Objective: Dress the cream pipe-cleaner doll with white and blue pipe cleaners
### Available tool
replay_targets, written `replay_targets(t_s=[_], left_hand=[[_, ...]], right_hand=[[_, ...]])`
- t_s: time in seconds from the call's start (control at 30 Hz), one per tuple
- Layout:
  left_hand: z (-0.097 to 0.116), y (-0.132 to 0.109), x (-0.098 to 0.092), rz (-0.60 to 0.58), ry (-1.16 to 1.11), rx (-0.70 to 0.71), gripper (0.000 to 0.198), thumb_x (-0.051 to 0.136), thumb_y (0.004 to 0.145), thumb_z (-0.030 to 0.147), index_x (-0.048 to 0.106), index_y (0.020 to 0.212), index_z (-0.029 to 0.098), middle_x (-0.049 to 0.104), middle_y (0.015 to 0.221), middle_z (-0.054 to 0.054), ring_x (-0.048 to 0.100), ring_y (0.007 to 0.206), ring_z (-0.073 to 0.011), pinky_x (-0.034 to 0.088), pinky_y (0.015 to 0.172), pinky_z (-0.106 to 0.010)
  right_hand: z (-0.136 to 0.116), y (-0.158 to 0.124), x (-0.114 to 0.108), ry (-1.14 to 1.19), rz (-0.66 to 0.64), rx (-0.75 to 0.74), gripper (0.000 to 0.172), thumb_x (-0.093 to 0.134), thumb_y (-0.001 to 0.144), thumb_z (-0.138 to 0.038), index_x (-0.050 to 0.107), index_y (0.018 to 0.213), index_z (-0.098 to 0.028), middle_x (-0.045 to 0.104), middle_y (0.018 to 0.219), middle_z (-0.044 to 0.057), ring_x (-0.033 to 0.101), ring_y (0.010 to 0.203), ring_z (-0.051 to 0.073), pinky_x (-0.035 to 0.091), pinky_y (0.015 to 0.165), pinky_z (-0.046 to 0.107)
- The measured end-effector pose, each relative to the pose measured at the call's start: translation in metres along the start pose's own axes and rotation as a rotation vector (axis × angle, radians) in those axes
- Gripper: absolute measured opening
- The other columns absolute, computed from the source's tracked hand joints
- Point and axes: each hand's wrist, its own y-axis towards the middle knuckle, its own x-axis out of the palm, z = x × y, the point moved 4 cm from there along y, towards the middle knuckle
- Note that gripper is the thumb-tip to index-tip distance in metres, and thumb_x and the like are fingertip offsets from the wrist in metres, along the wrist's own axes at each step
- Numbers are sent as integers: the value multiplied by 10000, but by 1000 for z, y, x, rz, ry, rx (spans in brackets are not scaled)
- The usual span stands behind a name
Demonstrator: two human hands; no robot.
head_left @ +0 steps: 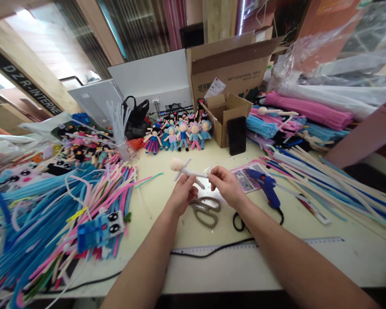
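Above the table I hold a cream pipe-cleaner doll figure (184, 168) with a round head and thin limbs. My left hand (182, 195) pinches its body from below. My right hand (225, 186) pinches the other end of the figure, fingers closed on a leg. Grey scissors (206, 210) lie on the table just under both hands. A blue glue gun (266, 185) rests to the right of my right hand, its black cord running along the table.
A big pile of blue and pink pipe cleaners (45, 214) fills the left. Finished dolls (180, 135) stand in a row at the back. A black phone (237, 135) leans on a cardboard box (227, 112). More pipe-cleaner bundles (309, 111) lie right. A ruler (276, 244) lies near the front edge.
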Motion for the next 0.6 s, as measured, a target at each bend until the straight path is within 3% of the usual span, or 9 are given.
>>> replay_targets(t_s=[0.13, 0.23, 0.4, 0.6], left_hand=[[-10, -2, 10, -54, -51, -114, 451, 614, 701, 593, 472, 676, 166, 487, 581, 51, 419, 374, -46, 282, 369, -188], [-11, -4, 13, -63, -148, -134, 443, 649, 679, 571, 508, 688, 152, 496, 577, 52, 392, 368, -31, 274, 366, -179], [-11, -3, 12, -21, -263, -124, 327, 730, 652, 401, 544, 680, 134, 501, 557, 59, 359, 382, -14, 277, 385, -166], [-5, -2, 9, -11, -198, 30, 250, 736, 657, 319, 581, 692, 125, 517, 572, 36, 420, 459, -35, 305, 452, -180]], right_hand=[[-15, -8, -2, -439, 72, -321, 94, 501, 846, -236, 501, 758, -205, 511, 660, -16, 483, 612, 131, 370, 587, 270], [-21, -15, 5, -604, 8, -509, 95, 449, 874, -169, 508, 807, -202, 538, 772, 26, 502, 732, 158, 383, 672, 285], [-18, -17, 11, -671, -43, -559, 106, 425, 890, -145, 500, 841, -202, 527, 803, 38, 501, 764, 167, 388, 704, 288], [-19, -18, 9, -650, 5, -521, 71, 479, 862, -163, 501, 804, -196, 509, 750, 15, 485, 695, 143, 382, 659, 269]])
